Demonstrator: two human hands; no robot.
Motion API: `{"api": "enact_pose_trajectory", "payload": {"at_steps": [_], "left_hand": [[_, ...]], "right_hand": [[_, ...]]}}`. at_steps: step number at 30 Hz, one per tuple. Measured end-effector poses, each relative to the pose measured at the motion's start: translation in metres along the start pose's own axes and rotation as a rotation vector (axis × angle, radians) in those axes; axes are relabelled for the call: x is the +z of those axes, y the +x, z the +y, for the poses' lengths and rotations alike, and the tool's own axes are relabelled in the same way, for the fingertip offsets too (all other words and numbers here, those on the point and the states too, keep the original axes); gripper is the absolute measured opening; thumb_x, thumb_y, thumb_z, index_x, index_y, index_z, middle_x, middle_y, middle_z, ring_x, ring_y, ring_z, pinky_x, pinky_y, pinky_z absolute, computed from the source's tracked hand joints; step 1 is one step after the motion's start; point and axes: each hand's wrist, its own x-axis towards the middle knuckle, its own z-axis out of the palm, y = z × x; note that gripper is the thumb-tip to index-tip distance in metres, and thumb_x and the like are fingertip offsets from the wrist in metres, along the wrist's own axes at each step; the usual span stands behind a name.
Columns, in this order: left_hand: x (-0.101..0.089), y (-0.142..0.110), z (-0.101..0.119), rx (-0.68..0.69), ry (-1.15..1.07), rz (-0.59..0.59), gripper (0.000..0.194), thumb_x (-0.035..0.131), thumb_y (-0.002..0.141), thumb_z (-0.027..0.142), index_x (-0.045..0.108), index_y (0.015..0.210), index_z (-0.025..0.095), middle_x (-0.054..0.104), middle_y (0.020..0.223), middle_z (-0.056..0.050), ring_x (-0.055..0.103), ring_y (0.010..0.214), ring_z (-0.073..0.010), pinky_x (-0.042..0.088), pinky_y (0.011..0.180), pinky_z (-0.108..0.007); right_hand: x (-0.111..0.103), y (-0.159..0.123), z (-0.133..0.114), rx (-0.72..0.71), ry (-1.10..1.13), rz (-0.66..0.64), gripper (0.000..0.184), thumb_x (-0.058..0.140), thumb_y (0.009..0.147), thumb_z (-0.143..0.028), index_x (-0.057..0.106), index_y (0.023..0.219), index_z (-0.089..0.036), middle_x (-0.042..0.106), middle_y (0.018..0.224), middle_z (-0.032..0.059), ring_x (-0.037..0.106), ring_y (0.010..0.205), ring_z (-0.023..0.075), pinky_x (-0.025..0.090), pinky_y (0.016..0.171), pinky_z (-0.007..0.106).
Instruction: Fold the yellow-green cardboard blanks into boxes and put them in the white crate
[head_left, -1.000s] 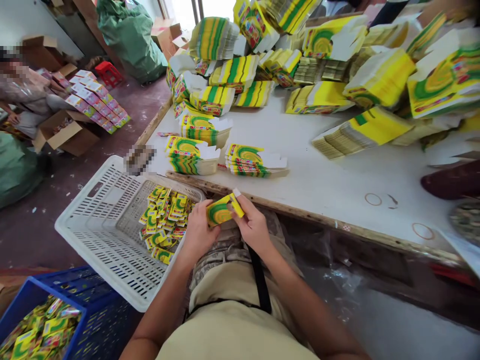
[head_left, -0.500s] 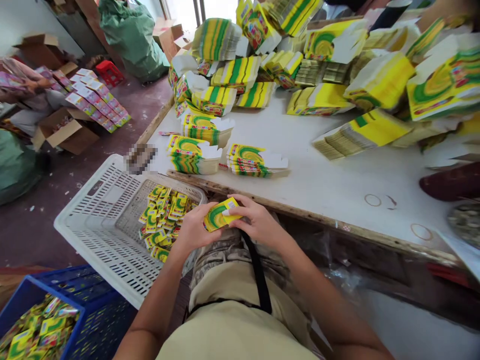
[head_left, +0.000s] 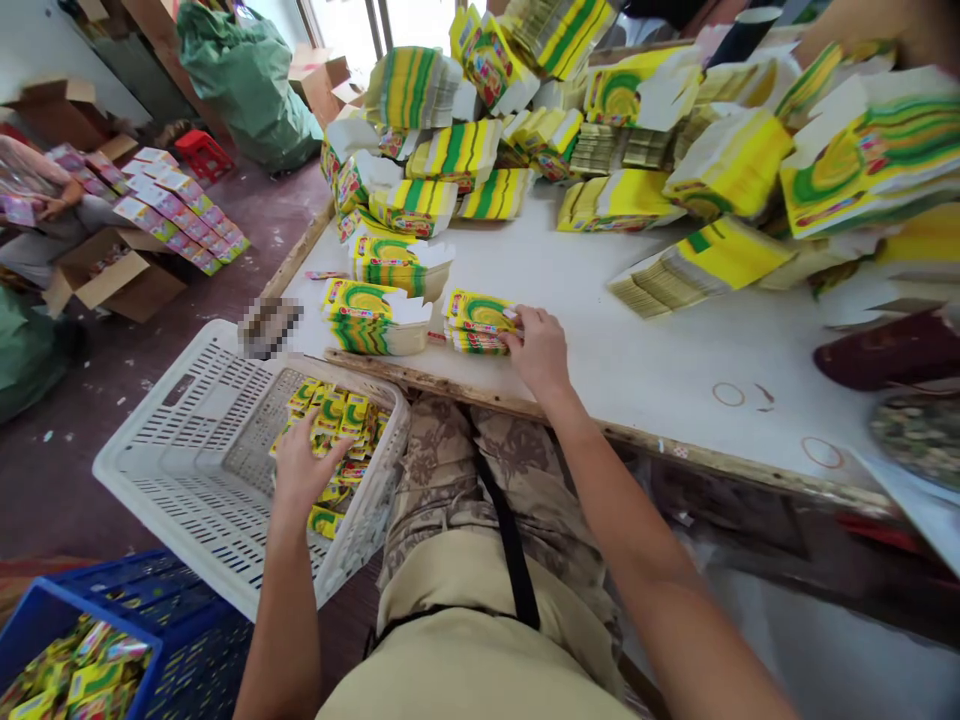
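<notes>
My left hand (head_left: pixel 306 465) is over the white plastic basket (head_left: pixel 180 455), thumb and fingers spread, with nothing in it. Beneath and around it lie small filled yellow-green boxes (head_left: pixel 352 412). On the table's near edge, my right hand (head_left: pixel 541 350) pinches the right end of a flat yellow carton (head_left: pixel 480 310), the top one of a short stack. My fingers cover that carton's end flaps. Left of it stands a taller stack of flat cartons (head_left: pixel 367 325).
More bundles of flat cartons (head_left: pixel 622 200) are piled across the white table (head_left: pixel 570 275). A blue crate (head_left: pixel 176 640) of small boxes stands at lower left. A person's hands (head_left: pixel 56 205), pink boxes (head_left: pixel 184 210) and an open cardboard box (head_left: pixel 112 275) are at far left.
The small box that both hands held over my lap has left them. My left hand moved left over the basket and opened; my right hand went up to the short carton stack.
</notes>
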Motion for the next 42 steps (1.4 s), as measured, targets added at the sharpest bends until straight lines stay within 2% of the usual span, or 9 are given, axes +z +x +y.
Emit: {"api": "enact_pose_trajectory", "payload": {"at_steps": [4,9,13,16,22,27,32,38,42], "left_hand": [[0.026,-0.010,0.038,0.118,-0.331,-0.193,0.054,0.068,0.079,0.049,0.060,0.122,0.018,0.066,0.125,-0.015,0.059,0.120,-0.0326,0.043,0.104,-0.051],[0.059,-0.017,0.101,0.123,-1.054,-0.369,0.083,0.081,0.067,0.051,0.047,0.138,0.024,0.057,0.138,-0.015,0.055,0.127,-0.0315,0.047,0.103,-0.046],[0.064,-0.015,0.145,0.020,-1.591,-0.166,0.061,0.064,0.074,0.071,0.063,0.110,0.022,0.070,0.106,-0.010,0.064,0.108,-0.0286,0.052,0.094,-0.042],[0.060,-0.009,0.167,-0.036,-1.722,0.021,0.049,0.056,0.080,0.069,0.062,0.086,0.021,0.064,0.076,-0.004,0.065,0.079,-0.0217,0.054,0.078,-0.036],[0.061,-0.006,0.163,-0.152,-1.541,0.270,0.048,0.059,0.080,0.069,0.054,0.078,0.021,0.050,0.067,0.003,0.047,0.060,-0.0116,0.044,0.061,-0.023],[0.063,-0.020,0.147,-0.089,-1.367,0.046,0.064,0.067,0.069,0.075,0.062,0.102,0.020,0.065,0.093,-0.004,0.059,0.081,-0.0174,0.050,0.075,-0.028],[0.043,-0.021,0.132,-0.057,-1.240,-0.093,0.042,0.070,0.078,0.060,0.067,0.082,0.019,0.070,0.078,-0.002,0.063,0.072,-0.0188,0.052,0.073,-0.032],[-0.005,-0.015,0.113,0.256,-0.982,-0.217,0.092,0.070,0.066,0.075,0.051,0.137,0.020,0.057,0.138,-0.016,0.051,0.129,-0.0339,0.037,0.110,-0.046],[0.003,-0.024,0.123,0.333,-0.544,-0.390,0.096,0.090,0.055,0.048,0.048,0.137,0.021,0.058,0.135,-0.015,0.056,0.121,-0.0349,0.044,0.104,-0.048]], "right_hand": [[-0.004,-0.006,-0.007,-0.025,0.034,0.076,0.036,0.065,0.076,-0.013,0.054,0.110,-0.017,0.067,0.100,0.0140,0.059,0.098,0.0338,0.046,0.089,0.051],[-0.012,-0.060,-0.037,-0.061,0.471,-0.047,0.030,0.063,0.080,-0.020,0.045,0.103,-0.024,0.064,0.081,0.0012,0.063,0.075,0.0214,0.050,0.072,0.034],[-0.005,-0.116,-0.063,-0.065,0.795,-0.362,0.027,0.065,0.083,-0.021,0.045,0.100,-0.026,0.062,0.077,-0.0024,0.063,0.071,0.0169,0.050,0.068,0.029],[0.004,-0.139,-0.072,-0.002,1.076,-0.367,0.027,0.065,0.085,-0.026,0.045,0.103,-0.027,0.062,0.082,-0.0022,0.064,0.076,0.0161,0.052,0.072,0.028],[0.014,-0.152,-0.081,-0.042,1.088,-0.407,0.036,0.073,0.081,-0.029,0.055,0.112,-0.026,0.065,0.097,0.0020,0.064,0.088,0.0174,0.053,0.079,0.029],[0.009,-0.142,-0.069,0.057,1.049,-0.282,0.023,0.071,0.081,-0.036,0.061,0.097,-0.023,0.068,0.083,0.0012,0.065,0.074,0.0180,0.053,0.066,0.027],[-0.009,-0.129,-0.052,-0.028,0.904,-0.291,0.019,0.066,0.084,-0.040,0.066,0.075,-0.023,0.066,0.067,-0.0004,0.061,0.060,0.0183,0.051,0.055,0.029],[-0.034,-0.116,-0.036,-0.466,0.414,-0.049,0.019,0.058,0.090,-0.024,0.075,0.088,-0.032,0.074,0.083,0.0028,0.066,0.083,0.0263,0.051,0.084,0.047],[-0.033,-0.124,-0.047,-0.680,0.397,-0.080,0.026,0.060,0.088,-0.017,0.072,0.097,-0.038,0.075,0.098,0.0004,0.064,0.106,0.0278,0.038,0.108,0.056]]}}
